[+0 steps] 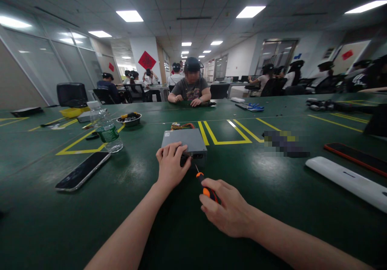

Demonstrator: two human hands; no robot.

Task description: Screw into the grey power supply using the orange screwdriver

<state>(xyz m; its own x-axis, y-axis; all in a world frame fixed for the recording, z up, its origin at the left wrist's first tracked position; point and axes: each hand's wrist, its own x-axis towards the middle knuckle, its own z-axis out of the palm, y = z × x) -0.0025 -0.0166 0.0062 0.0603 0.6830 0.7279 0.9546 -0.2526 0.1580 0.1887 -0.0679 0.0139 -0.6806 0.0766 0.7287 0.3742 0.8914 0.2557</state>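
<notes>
A grey metal computer power supply (193, 139) lies on the green table in front of me, its socket side facing me and coloured cables coming out at the back. My left hand (172, 163) grips its near left part, fingers over the top and thumb at the front face. In my right hand (226, 205) is a screwdriver (208, 189) with an orange and black handle. Its thin shaft points up at the front face near the socket. Whether the tip touches the case or a screw is too small to tell.
On the left are a phone (83, 171), a water bottle (110, 135) and a bowl of small dark parts (130, 119). To the right lie a white device (344, 179) and a dark red-edged object (356, 157). A person (192, 86) sits opposite. Yellow tape (232, 142) marks the table.
</notes>
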